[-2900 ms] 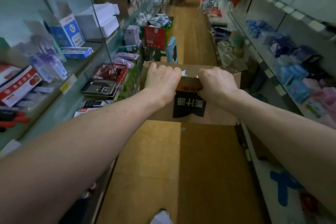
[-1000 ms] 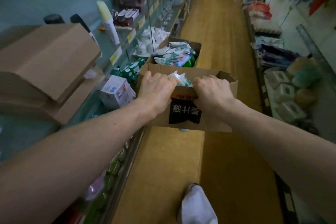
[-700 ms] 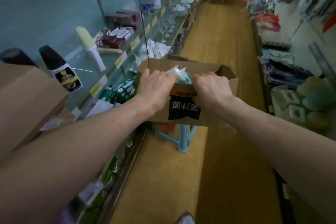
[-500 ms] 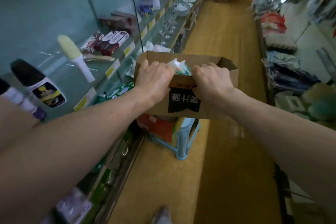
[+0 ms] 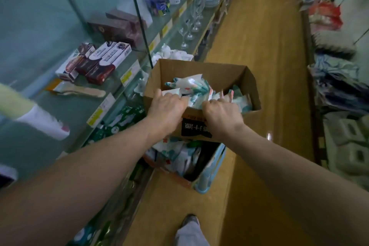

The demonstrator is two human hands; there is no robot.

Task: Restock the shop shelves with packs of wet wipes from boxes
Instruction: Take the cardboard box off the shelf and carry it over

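Our left hand (image 5: 167,106) and right hand (image 5: 221,116) grip the near rim of the box (image 5: 199,70). Right of the grip, the floor (image 5: 269,66) lies open as far as the shelves (image 5: 339,86) across the aisle. Left of the grip, the glass shelf (image 5: 79,102) runs close beside the box. An upright glass pane (image 5: 139,16) stands just beyond our left hand, and wine glasses (image 5: 189,26) stand further ahead. Directly under the grip, a second box (image 5: 169,171) on a blue stool (image 5: 211,173) blocks the way down. Packs (image 5: 191,84) crowd the box's inside right up to our fingers.
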